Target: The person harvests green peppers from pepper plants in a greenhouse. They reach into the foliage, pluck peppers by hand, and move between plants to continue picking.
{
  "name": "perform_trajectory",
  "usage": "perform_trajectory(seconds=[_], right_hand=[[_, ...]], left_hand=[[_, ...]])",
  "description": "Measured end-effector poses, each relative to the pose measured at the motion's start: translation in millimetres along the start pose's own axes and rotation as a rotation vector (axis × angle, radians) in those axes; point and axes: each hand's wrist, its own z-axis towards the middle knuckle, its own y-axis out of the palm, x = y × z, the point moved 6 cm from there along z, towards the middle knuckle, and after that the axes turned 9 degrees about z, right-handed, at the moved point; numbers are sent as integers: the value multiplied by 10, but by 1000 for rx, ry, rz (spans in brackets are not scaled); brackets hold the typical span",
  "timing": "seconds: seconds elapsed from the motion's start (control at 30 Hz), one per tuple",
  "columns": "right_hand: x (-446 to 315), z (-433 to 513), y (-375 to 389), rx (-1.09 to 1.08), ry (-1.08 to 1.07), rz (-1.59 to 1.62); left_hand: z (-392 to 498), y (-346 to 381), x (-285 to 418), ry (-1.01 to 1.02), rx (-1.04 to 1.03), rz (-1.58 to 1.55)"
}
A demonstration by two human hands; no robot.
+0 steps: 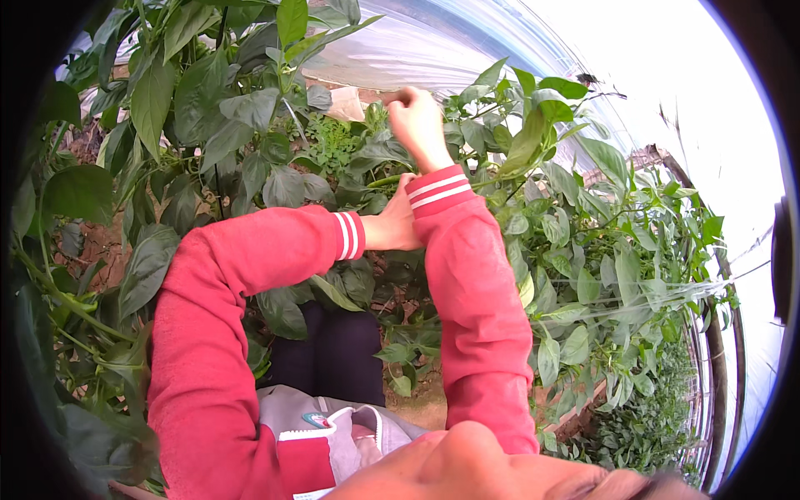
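Note:
My left hand point(396, 219) reaches in among the leaves of a pepper plant point(281, 184). The right sleeve hides some of its fingers, so what it may hold does not show. Just beyond its thumb lies a slender green pod point(384, 181), likely a pepper. Higher up, my right hand point(417, 125) is raised above the foliage with its fingers curled. Its fingertips face away from me, and I cannot see whether anything is between them. The right forearm crosses in front of the left hand. Both sleeves are red with white-striped cuffs.
Tall pepper plants point(169, 106) crowd my left, and more foliage point(600, 269) lines the right. Clear plastic sheeting point(400, 44) forms the greenhouse wall. Thin transparent strings point(662, 290) stretch across the right-hand plants towards curved poles point(717, 375). Bare soil point(422, 400) shows beside my legs.

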Motion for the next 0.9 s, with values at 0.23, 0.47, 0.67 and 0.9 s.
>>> perform_trajectory(seconds=[0.23,0.47,0.67,0.9], right_hand=[[2050,189,-1147,399,323,308],[2271,510,-807,208,448,314],[1999,300,-590,-205,349,41],[1627,234,-415,-234,265,145]], left_hand=[[250,218,196,-254,-163,-53],[245,213,89,-236,-180,-45],[402,112,-348,-289,-6,-152],[1359,-147,-1411,-410,105,-294]])
